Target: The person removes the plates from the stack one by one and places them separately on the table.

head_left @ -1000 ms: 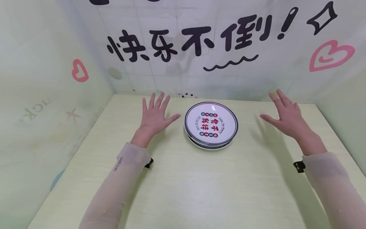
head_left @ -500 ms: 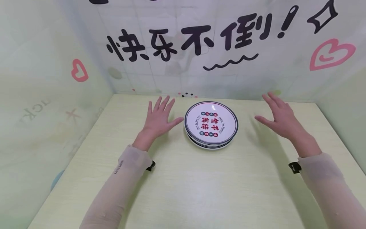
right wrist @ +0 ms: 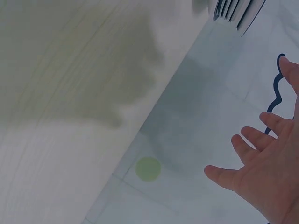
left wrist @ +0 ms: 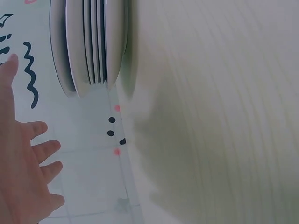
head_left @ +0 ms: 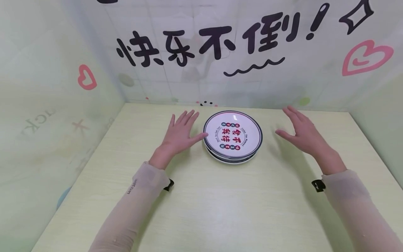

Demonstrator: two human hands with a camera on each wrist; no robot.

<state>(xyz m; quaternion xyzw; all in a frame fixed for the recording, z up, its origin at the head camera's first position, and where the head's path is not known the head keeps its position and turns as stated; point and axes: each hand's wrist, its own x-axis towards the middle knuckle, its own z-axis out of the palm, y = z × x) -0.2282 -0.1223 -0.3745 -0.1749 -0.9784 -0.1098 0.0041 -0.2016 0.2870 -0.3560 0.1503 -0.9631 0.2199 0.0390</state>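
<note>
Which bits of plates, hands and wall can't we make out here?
Faces of the lower plates: hidden by the top plate, head view.
Left hand: partly cut off by left edge, left wrist view.
Right hand: partly cut off by right edge, right wrist view.
Black mark atop back wall: cut off by top edge, head view.

On my right wrist feed: right hand (right wrist: 268,170), fingers spread, lower right; stacked plates (right wrist: 247,14), top right; table (right wrist: 60,158), left; green dot (right wrist: 148,169), bottom centre.
</note>
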